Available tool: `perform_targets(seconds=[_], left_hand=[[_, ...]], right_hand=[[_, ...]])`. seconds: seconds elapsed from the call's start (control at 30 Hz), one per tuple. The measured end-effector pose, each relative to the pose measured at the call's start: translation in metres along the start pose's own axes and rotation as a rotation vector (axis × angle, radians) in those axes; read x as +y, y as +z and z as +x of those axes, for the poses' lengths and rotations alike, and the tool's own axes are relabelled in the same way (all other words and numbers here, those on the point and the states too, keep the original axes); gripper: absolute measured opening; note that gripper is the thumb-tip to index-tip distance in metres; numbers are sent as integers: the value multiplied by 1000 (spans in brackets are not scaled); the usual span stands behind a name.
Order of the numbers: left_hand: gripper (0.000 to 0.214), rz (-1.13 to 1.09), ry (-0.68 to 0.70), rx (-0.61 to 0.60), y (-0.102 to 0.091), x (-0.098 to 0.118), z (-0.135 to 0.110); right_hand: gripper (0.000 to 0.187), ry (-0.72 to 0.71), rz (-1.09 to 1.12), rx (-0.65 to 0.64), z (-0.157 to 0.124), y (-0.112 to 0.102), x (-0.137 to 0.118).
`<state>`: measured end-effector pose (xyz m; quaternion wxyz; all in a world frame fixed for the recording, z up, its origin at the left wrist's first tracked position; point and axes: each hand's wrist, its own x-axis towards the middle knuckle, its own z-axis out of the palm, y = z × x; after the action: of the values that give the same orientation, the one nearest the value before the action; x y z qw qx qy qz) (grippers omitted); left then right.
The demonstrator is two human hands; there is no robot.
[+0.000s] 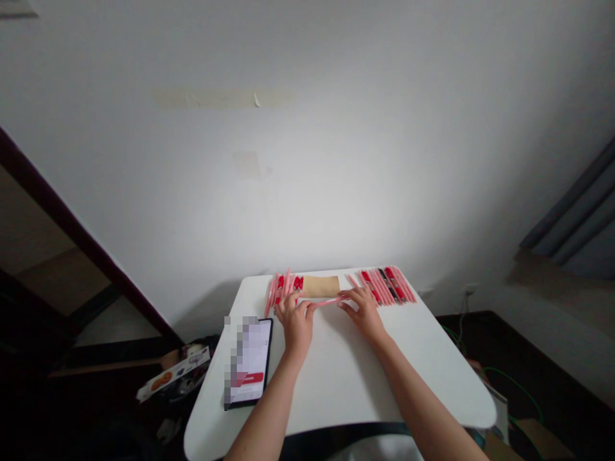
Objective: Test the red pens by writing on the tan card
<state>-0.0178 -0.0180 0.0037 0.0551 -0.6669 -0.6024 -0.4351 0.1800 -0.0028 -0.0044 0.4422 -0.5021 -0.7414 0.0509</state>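
Observation:
A slim pink pen (328, 301) lies level between my two hands, just in front of a tan paper piece (321, 286). My left hand (296, 321) pinches its left end between thumb and fingers. At the other end, my right hand (363, 312) grips it with the fingertips. Left of the paper is a loose group of pink and red pens (272, 293), partly covered by my left hand. Beyond my right hand, a slanted row of pink, red and black pens (391, 285) lies side by side.
A phone (252, 362) with a lit screen rests on the white table (346, 384), left of my left forearm. The wall (307, 192) rises behind the table's far edge. Boxes and clutter (180, 371) are on the floor at left, with a green cable (521, 384) at right.

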Motion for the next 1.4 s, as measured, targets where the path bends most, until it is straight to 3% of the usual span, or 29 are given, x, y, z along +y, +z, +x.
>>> perform_targets(seconds=[0.4,1.0,1.17,1.4], left_hand=[[10,-1,52,-18,-5,2,3],[10,-29,21,-3,-4,1,2],[14,-15,11,10,-2,-1,2],[15,-40,27,-8,-3,4,2]], right_hand=[[30,35,33,-39,0,2,7],[27,39,95,40,2,-1,3],[32,97,243,59,3,3,7],[41,352,709,80,7,-1,-1]])
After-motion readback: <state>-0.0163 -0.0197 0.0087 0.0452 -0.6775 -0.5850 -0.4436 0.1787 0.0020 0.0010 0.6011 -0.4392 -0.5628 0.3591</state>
